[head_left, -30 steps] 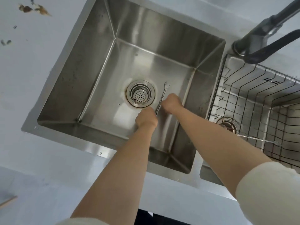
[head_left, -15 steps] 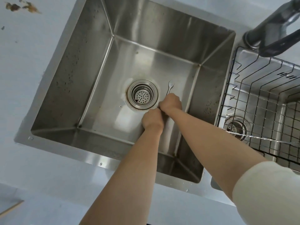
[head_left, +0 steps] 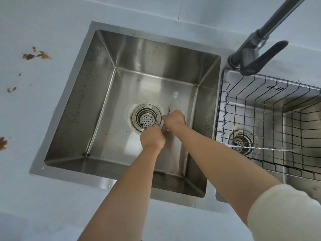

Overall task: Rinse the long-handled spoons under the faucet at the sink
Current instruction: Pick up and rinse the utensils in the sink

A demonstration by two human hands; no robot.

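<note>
Both my hands are down in the left steel sink basin [head_left: 73, 108], right of its drain strainer [head_left: 147, 118]. My right hand [head_left: 174, 119] is closed on a thin long-handled spoon [head_left: 175, 94] whose small bowl sticks out beyond my fist toward the back wall, blurred. My left hand [head_left: 152, 136] is closed around the lower end of the same handle, touching my right hand. A second long twisted-handle utensil [head_left: 264, 149] lies across the wire basket [head_left: 260, 94] in the right basin. The dark faucet [head_left: 255, 49] stands at the back right; no water stream is visible.
Brown stains [head_left: 34, 55] mark the pale countertop to the left of the sink. The faucet's lever [head_left: 265, 58] hangs over the back edge of the wire basket. The right basin has its own drain [head_left: 240, 141] under the basket.
The view has pulled back and shifted, showing more counter and faucet. My hands have stayed pressed together on the spoon, which now sticks out farther and looks blurred.
</note>
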